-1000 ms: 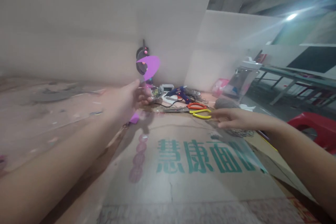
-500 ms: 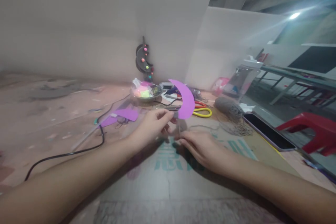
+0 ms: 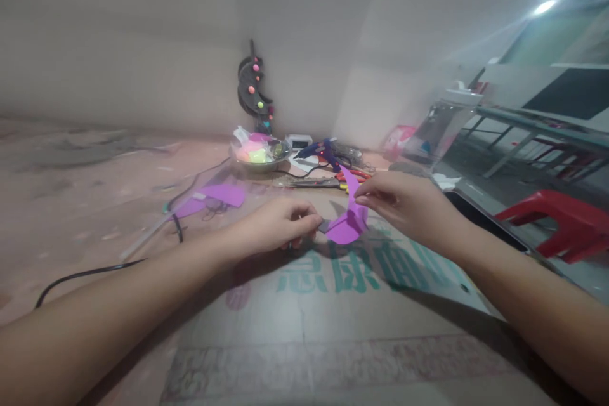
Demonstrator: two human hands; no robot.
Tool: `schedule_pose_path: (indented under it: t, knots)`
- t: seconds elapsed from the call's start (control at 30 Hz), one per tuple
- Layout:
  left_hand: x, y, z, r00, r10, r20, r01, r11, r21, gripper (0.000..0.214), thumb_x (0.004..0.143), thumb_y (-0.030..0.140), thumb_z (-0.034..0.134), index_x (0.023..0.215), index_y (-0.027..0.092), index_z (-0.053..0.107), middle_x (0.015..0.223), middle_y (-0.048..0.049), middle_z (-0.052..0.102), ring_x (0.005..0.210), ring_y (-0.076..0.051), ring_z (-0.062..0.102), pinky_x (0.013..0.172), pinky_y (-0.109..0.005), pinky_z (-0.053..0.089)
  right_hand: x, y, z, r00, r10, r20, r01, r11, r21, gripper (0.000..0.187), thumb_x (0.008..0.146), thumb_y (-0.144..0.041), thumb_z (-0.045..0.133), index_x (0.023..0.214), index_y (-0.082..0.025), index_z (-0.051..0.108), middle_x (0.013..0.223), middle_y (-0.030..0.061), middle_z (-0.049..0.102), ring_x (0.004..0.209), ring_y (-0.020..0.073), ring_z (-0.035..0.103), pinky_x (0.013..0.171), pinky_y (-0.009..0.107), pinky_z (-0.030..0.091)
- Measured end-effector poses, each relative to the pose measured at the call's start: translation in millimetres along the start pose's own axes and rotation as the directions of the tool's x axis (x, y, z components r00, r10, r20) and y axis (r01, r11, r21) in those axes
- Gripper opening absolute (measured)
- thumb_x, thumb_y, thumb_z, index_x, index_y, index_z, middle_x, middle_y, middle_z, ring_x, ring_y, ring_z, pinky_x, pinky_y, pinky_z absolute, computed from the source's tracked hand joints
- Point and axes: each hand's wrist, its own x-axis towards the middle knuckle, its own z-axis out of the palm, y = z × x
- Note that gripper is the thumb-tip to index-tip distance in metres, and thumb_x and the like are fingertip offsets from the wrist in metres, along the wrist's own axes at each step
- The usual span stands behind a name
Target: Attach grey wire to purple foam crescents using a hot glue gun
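Observation:
My left hand (image 3: 285, 223) pinches a small dark grey strip (image 3: 324, 226) at the lower end of a purple paper crescent (image 3: 346, 228). My right hand (image 3: 404, 200) has its thumb and fingertips closed on the crescent's right side, below its upper tip. The crescent is bent, with one part folded over another and casting a shadow. Both hands hold it above a cardboard sheet (image 3: 304, 320) with green printed characters. Just behind lie scissors (image 3: 316, 184), a red-handled tool (image 3: 354, 176) and a blue glue gun (image 3: 323, 151).
A bowl (image 3: 259, 166) of coloured pieces stands at the back, before a dark crescent ornament (image 3: 248, 87) with coloured balls. Purple scraps (image 3: 221, 195) and a black cable (image 3: 90, 271) lie left. A phone (image 3: 490, 222), a clear jug (image 3: 450, 120) and a red stool (image 3: 561, 222) are right.
My right hand has risen from below the crescent and now grips its right side. The crescent has gone from upright and flat to lower and bent. The view has shifted slightly.

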Motion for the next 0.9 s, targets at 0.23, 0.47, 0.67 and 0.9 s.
schedule_pose_path:
  t: [0.23,0.47,0.67,0.9]
  knots:
    - [-5,4,-16.8,0.973,-0.016,0.232,0.007,0.999,0.037,0.037,0.089,0.052,0.045,0.082,0.019,0.060,0.065,0.0007,0.060,0.054,-0.011,0.053,0.048,-0.020,0.038,5,33,-8,0.999,0.005,0.044,-0.005,1.000,0.011,0.015,0.089,-0.029,0.057,0.087,-0.021,0.070,0.081,0.0049,0.066,0.076,0.0173,0.058,0.065,0.027,0.043]
    - [-9,10,-22.6,0.934,-0.020,0.357,-0.006,0.997,0.072,0.036,0.088,0.050,0.048,0.079,0.018,0.064,0.065,0.0011,0.058,0.055,-0.010,0.050,0.050,-0.018,0.037,7,38,-9,0.991,0.115,0.066,-0.123,0.984,0.132,0.020,0.088,-0.035,0.057,0.084,-0.020,0.069,0.081,0.0051,0.066,0.073,0.0165,0.059,0.064,0.028,0.044]
    - [-11,15,-24.3,0.916,0.004,0.402,0.005,1.000,-0.022,0.031,0.089,0.045,0.051,0.079,0.017,0.064,0.069,0.0010,0.060,0.055,-0.008,0.048,0.052,-0.017,0.038,8,43,-1,0.978,0.148,0.147,-0.182,0.949,0.258,0.024,0.086,-0.040,0.058,0.081,-0.019,0.069,0.081,0.0049,0.068,0.076,0.0174,0.061,0.070,0.029,0.045]
    - [-12,15,-26.3,0.920,0.015,0.392,0.033,0.993,-0.116,0.031,0.088,0.046,0.054,0.079,0.017,0.061,0.067,0.0017,0.056,0.053,-0.007,0.047,0.050,-0.018,0.036,2,42,28,0.975,0.138,0.175,-0.186,0.936,0.298,0.023,0.085,-0.040,0.060,0.087,-0.019,0.069,0.091,0.0074,0.069,0.083,0.0228,0.065,0.077,0.037,0.051]
